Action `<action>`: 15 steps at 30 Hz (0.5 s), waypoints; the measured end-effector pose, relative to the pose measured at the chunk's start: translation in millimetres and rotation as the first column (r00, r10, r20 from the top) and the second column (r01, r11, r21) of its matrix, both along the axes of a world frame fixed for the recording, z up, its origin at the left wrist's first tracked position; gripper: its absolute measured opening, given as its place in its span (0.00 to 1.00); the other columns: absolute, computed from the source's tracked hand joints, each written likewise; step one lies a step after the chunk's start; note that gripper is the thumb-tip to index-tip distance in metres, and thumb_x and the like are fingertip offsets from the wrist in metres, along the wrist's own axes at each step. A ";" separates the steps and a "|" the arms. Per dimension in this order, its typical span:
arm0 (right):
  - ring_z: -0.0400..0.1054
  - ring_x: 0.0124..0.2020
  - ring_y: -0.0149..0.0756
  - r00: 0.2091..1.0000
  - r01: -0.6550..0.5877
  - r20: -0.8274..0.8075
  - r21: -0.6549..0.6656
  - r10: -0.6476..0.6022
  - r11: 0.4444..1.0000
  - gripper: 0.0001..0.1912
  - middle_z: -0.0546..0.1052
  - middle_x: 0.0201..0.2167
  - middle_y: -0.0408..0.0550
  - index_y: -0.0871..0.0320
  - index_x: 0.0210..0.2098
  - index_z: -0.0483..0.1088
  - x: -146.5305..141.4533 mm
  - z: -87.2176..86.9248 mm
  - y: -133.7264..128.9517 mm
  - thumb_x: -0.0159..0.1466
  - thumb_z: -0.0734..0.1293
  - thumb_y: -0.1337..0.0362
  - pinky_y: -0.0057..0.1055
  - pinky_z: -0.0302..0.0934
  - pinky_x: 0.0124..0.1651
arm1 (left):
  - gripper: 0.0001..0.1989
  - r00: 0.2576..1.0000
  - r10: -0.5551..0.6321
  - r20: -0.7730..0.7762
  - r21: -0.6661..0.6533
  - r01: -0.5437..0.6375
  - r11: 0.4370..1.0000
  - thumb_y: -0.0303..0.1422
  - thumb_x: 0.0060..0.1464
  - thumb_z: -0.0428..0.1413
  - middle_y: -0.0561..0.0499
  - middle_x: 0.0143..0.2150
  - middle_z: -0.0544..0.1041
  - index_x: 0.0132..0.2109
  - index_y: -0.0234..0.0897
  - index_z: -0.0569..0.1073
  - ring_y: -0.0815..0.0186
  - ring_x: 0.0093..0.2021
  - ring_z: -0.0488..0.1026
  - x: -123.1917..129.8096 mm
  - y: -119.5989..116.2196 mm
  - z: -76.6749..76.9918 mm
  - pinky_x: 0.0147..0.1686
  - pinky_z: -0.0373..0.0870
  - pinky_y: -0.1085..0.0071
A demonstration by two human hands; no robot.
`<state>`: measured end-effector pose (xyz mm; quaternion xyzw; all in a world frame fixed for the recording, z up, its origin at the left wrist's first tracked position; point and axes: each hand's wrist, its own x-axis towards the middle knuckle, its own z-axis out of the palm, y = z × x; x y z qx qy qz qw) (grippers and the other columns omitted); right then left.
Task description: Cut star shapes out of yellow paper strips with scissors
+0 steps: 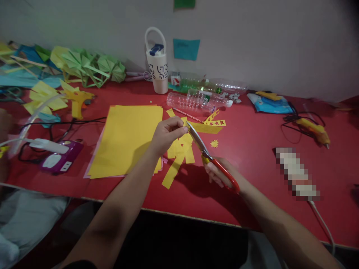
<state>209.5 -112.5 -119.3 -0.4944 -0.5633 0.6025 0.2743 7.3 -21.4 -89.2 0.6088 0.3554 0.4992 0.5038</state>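
Note:
My right hand [220,172] grips red-handled scissors [199,143], their blades pointing up and left toward my other hand. My left hand [171,132] is pinched near the blade tips; whatever is between its fingers is too small to make out. Beneath and between the hands lie several yellow paper strips [174,172]. A small yellow spiky cutout [214,143] rests right of the scissors. Beyond it is a strip with star-shaped holes [218,123]. A stack of yellow sheets [126,138] lies to the left, partly behind my left forearm.
Plastic bottles [182,101] and a white tumbler [160,74] stand or lie near the wall. Glue guns [312,130] with cables are on both sides. A purple power socket [62,158], folded green paper [89,65] and another person's arm [4,127] are at left.

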 end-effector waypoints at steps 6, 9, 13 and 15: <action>0.53 0.08 0.23 1.000 0.020 0.014 -0.001 -0.020 1.000 0.34 0.59 0.11 0.32 0.54 0.22 0.59 -1.3 -4.8 -2.4 0.54 0.62 0.28 0.27 0.60 0.16 | 0.12 1.000 0.009 0.019 -0.016 -0.009 1.000 0.34 0.42 0.60 0.55 0.20 0.61 0.19 0.38 0.64 0.72 0.23 0.57 1.2 -0.7 -1.0 0.24 0.57 0.71; 0.53 0.08 0.24 1.000 0.016 0.015 0.008 -0.016 1.000 0.32 0.59 0.10 0.33 0.54 0.23 0.59 -0.4 -7.0 -2.8 0.56 0.62 0.30 0.26 0.55 0.14 | 0.12 0.999 0.014 0.039 -0.034 -0.013 0.999 0.33 0.41 0.60 0.56 0.20 0.61 0.20 0.38 0.64 0.72 0.23 0.58 1.5 -0.6 -1.6 0.24 0.58 0.71; 0.54 0.09 0.24 0.999 0.007 0.041 0.008 -0.007 1.000 0.31 0.60 0.11 0.34 0.54 0.23 0.59 0.5 -8.0 -3.2 0.59 0.61 0.32 0.25 0.52 0.13 | 0.11 0.998 0.008 0.060 -0.040 -0.006 0.999 0.33 0.42 0.60 0.56 0.20 0.61 0.20 0.38 0.65 0.73 0.23 0.59 2.0 -0.2 -2.8 0.25 0.58 0.72; 0.54 0.09 0.24 0.999 0.010 0.046 -0.001 -0.010 1.000 0.31 0.60 0.11 0.34 0.54 0.23 0.59 0.8 -7.2 -3.3 0.58 0.61 0.32 0.25 0.54 0.13 | 0.12 0.997 0.000 0.076 -0.041 0.003 0.999 0.33 0.41 0.60 0.56 0.20 0.61 0.20 0.37 0.64 0.73 0.22 0.59 2.3 0.0 -3.5 0.24 0.58 0.73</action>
